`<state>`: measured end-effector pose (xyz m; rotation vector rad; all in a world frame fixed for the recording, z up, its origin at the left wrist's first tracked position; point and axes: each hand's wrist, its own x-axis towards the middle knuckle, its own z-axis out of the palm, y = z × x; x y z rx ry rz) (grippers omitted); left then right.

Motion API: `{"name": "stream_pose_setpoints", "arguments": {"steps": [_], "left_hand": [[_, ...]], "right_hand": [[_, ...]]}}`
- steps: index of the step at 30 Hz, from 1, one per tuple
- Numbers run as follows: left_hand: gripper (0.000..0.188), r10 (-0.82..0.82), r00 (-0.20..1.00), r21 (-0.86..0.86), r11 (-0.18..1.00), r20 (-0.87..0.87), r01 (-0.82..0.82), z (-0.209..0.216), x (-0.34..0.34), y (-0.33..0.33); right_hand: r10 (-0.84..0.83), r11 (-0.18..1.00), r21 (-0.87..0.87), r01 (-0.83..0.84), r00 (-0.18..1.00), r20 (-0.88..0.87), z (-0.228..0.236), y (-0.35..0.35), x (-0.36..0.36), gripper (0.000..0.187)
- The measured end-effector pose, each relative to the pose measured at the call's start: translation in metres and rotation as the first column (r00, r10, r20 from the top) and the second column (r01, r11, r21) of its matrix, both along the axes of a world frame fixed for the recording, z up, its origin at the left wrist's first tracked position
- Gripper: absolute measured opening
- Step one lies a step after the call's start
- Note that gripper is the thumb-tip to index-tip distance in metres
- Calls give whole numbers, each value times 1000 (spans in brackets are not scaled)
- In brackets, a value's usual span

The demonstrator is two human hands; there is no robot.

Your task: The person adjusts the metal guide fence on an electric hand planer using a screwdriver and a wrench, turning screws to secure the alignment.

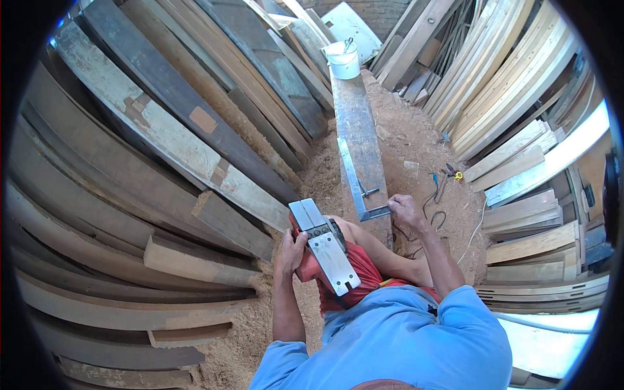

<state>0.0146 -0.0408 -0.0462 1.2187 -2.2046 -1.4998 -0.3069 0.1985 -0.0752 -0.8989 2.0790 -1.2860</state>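
Note:
An electric planer (329, 255) with a red body rests sole-up on my lap, its metal base facing upward and the cutter slot across its middle. My left hand (290, 252) is closed around the planer's left side. At the bench, my right hand (405, 208) grips the dark short arm of a metal square (351, 174). The square's long blade points away from me along the wooden bench (357, 116). Just inside the square's corner lies a small T-shaped metal tool (369, 192).
A white bucket (344, 62) with a tool in it stands at the bench's far end. Timber boards (130, 188) lean on the left, with pale planks (504, 71) stacked on the right. Cords and hand tools (442, 182), one yellow, lie on the sawdust-covered floor (413, 146).

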Motion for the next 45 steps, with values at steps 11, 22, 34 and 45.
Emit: {"name": "stream_pose_setpoints", "arguments": {"steps": [11, 22, 34, 45], "left_hand": [[60, -39, 999, 72, 997, 16, 38, 14, -17, 2], [41, 22, 999, 74, 997, -40, -19, 10, -8, 3], [61, 183, 974, -315, 924, -134, -217, 19, -17, 17], [54, 309, 891, 180, 948, -333, -262, -2, -4, 12]], "right_hand": [[343, 920, 258, -294, 924, -168, -35, 77, 77, 20], [67, 854, 520, -8, 993, -95, 10, 1, 124, 62], [-68, 866, 486, 115, 991, -114, -25, -2, 116, 60], [-1, 855, 506, 116, 975, -222, -30, 5, 117, 64]]}}
